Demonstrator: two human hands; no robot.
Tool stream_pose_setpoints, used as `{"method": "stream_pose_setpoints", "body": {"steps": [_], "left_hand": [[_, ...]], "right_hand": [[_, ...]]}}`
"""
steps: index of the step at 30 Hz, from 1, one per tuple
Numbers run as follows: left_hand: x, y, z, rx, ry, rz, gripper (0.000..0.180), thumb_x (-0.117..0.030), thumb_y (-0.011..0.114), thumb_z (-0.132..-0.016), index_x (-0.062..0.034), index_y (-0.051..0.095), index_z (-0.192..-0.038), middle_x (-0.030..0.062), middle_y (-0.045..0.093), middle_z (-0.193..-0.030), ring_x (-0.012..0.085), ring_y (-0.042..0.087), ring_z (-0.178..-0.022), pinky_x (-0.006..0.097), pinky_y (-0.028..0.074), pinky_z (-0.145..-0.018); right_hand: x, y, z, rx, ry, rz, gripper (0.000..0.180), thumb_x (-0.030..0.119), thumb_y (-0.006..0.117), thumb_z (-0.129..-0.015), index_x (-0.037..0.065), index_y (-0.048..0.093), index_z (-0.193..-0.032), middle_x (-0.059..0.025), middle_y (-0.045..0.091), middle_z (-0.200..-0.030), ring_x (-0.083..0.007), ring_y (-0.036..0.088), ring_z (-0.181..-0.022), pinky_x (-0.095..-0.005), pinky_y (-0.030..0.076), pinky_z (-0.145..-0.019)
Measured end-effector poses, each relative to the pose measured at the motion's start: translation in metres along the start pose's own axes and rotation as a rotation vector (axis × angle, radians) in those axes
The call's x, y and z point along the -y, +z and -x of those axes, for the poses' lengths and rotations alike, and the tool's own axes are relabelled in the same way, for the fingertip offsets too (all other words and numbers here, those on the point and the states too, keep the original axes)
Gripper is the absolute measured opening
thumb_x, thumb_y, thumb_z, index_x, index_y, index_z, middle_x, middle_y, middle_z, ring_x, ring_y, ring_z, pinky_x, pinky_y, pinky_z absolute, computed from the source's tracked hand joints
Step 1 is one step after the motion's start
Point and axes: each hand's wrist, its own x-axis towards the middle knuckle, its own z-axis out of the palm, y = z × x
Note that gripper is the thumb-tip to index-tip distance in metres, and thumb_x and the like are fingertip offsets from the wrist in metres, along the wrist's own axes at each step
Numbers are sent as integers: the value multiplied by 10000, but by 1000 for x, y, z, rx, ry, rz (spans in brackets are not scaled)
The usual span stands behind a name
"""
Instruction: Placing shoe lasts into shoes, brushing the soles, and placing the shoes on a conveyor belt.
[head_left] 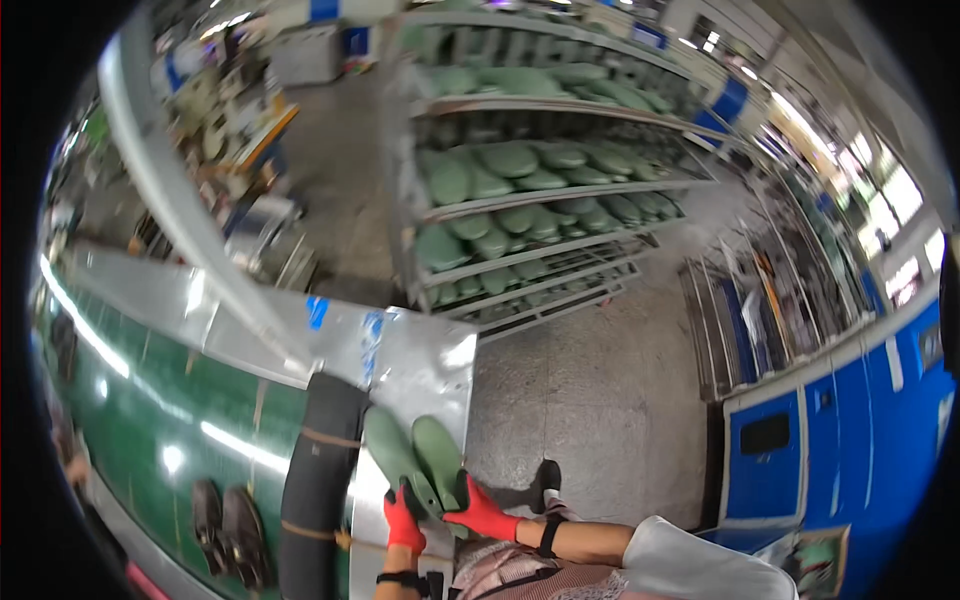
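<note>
Two green shoe lasts lie side by side over the metal table's edge, toes pointing away from me: a left last (390, 447) and a right last (437, 452). My left hand (404, 520), in a red glove, is closed at the heel end of the left last. Also red-gloved, my right hand (486, 511) closes around the heel end of the right one. The heel ends are partly covered by my fingers. Just left of the lasts is a dark padded roll (322, 465) tied with cord.
Beyond the metal table (425, 345) stands a tall rack (560, 195) loaded with several green lasts. A green conveyor belt (180, 400) at left carries a pair of dark shoes (243, 530). A slanting metal post (170, 190) rises there. Blue cabinets (840, 430) stand at right.
</note>
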Motion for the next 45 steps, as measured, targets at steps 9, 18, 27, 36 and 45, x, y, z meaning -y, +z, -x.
{"method": "stream_pose_setpoints", "body": {"steps": [9,18,27,36,45], "left_hand": [[46,128,41,599,-146,-276,574,-302,632,-993,-109,419,-1491,79,590,-1301,222,535,-1234,385,491,-1039],[122,419,125,956,247,-1014,570,37,508,-885,-26,483,-1452,198,527,-1424,339,490,-1337,418,435,-1090],[215,707,202,1636,557,-1197,431,-167,638,-890,-41,616,-1302,212,664,-1210,372,643,-1130,450,519,-975],[359,1072,262,1767,-146,-906,678,84,637,-780,35,452,-1430,173,508,-1419,250,506,-1311,372,429,-1087],[476,1392,426,2288,514,-824,861,-123,827,-742,39,409,-1478,161,587,-1369,232,576,-1231,333,456,-1035]], "right_hand": [[-45,-217,15,284,102,-659,882,454,675,-934,31,245,-1577,-166,468,-1510,-249,430,-1398,-365,335,-1156],[-187,-427,34,-79,27,-1122,888,463,683,-922,22,265,-1569,-137,461,-1508,-209,407,-1383,-360,340,-1146],[-282,-668,63,-704,-43,-1194,675,273,688,-956,12,384,-1498,-99,556,-1392,-161,502,-1263,-328,408,-1076],[-354,-968,81,-1201,-82,-952,696,232,660,-942,-5,355,-1521,-89,565,-1376,-154,506,-1252,-319,394,-1084],[-375,-1264,134,-1504,-205,-816,520,271,617,-963,47,496,-1416,-58,613,-1213,-133,561,-1113,-288,444,-985]]}}
